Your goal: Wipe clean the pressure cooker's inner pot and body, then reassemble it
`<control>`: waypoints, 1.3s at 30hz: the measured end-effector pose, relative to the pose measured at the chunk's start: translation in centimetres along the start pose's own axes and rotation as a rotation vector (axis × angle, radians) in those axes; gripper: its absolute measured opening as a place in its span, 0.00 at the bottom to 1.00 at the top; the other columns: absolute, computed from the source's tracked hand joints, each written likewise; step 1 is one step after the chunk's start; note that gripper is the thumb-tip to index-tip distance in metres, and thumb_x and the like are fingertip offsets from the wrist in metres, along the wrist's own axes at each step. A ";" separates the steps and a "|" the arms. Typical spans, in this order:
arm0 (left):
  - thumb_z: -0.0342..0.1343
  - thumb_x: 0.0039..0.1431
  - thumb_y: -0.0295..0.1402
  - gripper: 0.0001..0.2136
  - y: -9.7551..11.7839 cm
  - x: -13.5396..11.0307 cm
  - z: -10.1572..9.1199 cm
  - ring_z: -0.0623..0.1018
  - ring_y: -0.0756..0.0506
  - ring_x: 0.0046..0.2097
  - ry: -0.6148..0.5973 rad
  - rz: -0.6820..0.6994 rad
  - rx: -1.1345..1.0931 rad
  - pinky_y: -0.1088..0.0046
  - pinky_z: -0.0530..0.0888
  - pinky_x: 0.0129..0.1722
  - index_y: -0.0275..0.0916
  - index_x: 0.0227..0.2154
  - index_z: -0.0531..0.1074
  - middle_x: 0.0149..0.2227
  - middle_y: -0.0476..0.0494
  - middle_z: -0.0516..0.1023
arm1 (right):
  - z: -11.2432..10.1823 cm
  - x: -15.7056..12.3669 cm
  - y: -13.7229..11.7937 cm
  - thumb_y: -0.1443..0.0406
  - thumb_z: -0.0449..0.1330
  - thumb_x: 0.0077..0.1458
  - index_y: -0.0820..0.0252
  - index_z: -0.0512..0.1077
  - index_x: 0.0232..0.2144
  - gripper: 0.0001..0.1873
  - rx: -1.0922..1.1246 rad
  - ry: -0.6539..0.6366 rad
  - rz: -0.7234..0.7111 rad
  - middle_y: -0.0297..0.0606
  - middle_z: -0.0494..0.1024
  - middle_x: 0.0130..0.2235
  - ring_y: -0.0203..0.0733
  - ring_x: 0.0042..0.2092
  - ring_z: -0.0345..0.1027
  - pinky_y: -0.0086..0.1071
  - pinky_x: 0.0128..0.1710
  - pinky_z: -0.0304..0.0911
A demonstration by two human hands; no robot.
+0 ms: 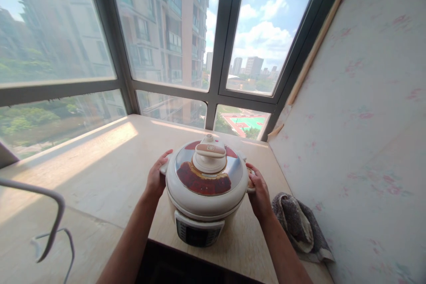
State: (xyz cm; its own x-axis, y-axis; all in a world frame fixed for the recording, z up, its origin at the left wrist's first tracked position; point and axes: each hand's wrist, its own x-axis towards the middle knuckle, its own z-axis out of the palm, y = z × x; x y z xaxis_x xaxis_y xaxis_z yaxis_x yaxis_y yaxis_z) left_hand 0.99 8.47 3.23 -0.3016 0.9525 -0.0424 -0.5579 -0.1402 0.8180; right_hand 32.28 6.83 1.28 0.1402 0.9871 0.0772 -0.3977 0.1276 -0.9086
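A white electric pressure cooker [206, 204] stands upright in the middle of the view, its lid on and its dark control panel [199, 233] facing me. The lid has a shiny metal ring with dark red patches and a white top handle [210, 150]. My left hand [159, 173] is closed around the cooker's left side handle. On the opposite side, my right hand [258, 188] grips the right side handle [250, 180], fingers wrapped over it. Whether the base rests fully on the surface or is slightly lifted, I cannot tell.
The cooker is over a pale sill-like surface [100, 177] below large windows. A crumpled grey-brown cloth [296, 224] lies at the right by the flowered wall [362, 142]. Curved grey metal rods [61, 208] stick in from the left. Something dark [186, 266] lies at the front edge.
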 end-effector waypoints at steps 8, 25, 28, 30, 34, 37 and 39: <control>0.61 0.43 0.35 0.29 -0.2 -0.1 -0.3 0.80 0.41 0.34 -0.029 0.011 0.023 0.69 0.75 0.33 0.34 0.52 0.71 0.32 0.45 0.80 | -0.2 -0.1 0.1 0.52 0.63 0.50 0.58 0.70 0.55 0.32 -0.007 -0.001 0.002 0.38 0.82 0.42 0.45 0.40 0.73 0.34 0.37 0.64; 0.60 0.45 0.38 0.25 -1.2 0.1 -0.8 0.81 0.36 0.44 -0.099 0.019 -0.111 0.62 0.77 0.42 0.37 0.49 0.72 0.41 0.41 0.82 | -1.4 0.5 -1.7 0.52 0.71 0.45 0.57 0.75 0.50 0.31 -0.021 -0.106 0.094 0.38 0.82 0.44 0.47 0.44 0.74 0.35 0.42 0.66; 0.60 0.46 0.38 0.25 -1.1 0.1 -0.8 0.80 0.36 0.46 -0.114 0.021 -0.124 0.61 0.77 0.44 0.37 0.50 0.71 0.43 0.41 0.82 | -2.0 0.7 -2.5 0.51 0.72 0.44 0.56 0.75 0.51 0.33 -0.051 -0.164 0.139 0.40 0.82 0.46 0.48 0.45 0.75 0.36 0.43 0.67; 0.61 0.46 0.38 0.26 -1.0 0.0 -0.8 0.80 0.36 0.47 -0.123 0.024 -0.119 0.62 0.77 0.44 0.36 0.50 0.71 0.43 0.40 0.82 | -2.3 0.8 -3.2 0.50 0.73 0.44 0.56 0.76 0.51 0.34 -0.080 -0.193 0.176 0.41 0.82 0.48 0.47 0.45 0.75 0.36 0.43 0.67; 0.61 0.46 0.37 0.25 -0.8 0.0 -0.9 0.81 0.37 0.45 -0.134 0.029 -0.104 0.65 0.78 0.41 0.37 0.49 0.73 0.41 0.41 0.82 | -2.7 1.4 -4.4 0.52 0.75 0.41 0.56 0.77 0.51 0.35 -0.184 -0.231 0.242 0.42 0.81 0.50 0.46 0.43 0.75 0.35 0.40 0.68; 0.62 0.45 0.37 0.24 -0.7 0.0 -1.0 0.81 0.38 0.44 -0.148 0.032 -0.110 0.65 0.78 0.41 0.37 0.47 0.74 0.42 0.40 0.82 | -2.5 2.0 -5.0 0.52 0.76 0.38 0.58 0.79 0.47 0.33 -0.337 -0.185 0.208 0.44 0.82 0.48 0.47 0.43 0.75 0.37 0.40 0.69; 0.63 0.45 0.37 0.23 -0.7 0.0 -1.1 0.81 0.37 0.45 -0.154 0.033 -0.116 0.65 0.78 0.42 0.37 0.47 0.74 0.44 0.39 0.82 | -2.2 2.5 -5.5 0.53 0.76 0.37 0.58 0.80 0.42 0.29 -0.440 -0.115 0.107 0.44 0.83 0.46 0.50 0.45 0.75 0.41 0.44 0.69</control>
State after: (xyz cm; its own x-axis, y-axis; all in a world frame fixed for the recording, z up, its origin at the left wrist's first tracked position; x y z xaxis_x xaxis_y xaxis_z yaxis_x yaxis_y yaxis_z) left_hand 0.54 8.31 2.04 -0.2041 0.9758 0.0787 -0.6378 -0.1936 0.7455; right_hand 36.81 8.35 5.57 0.0080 1.0000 -0.0036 0.0210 -0.0038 -0.9998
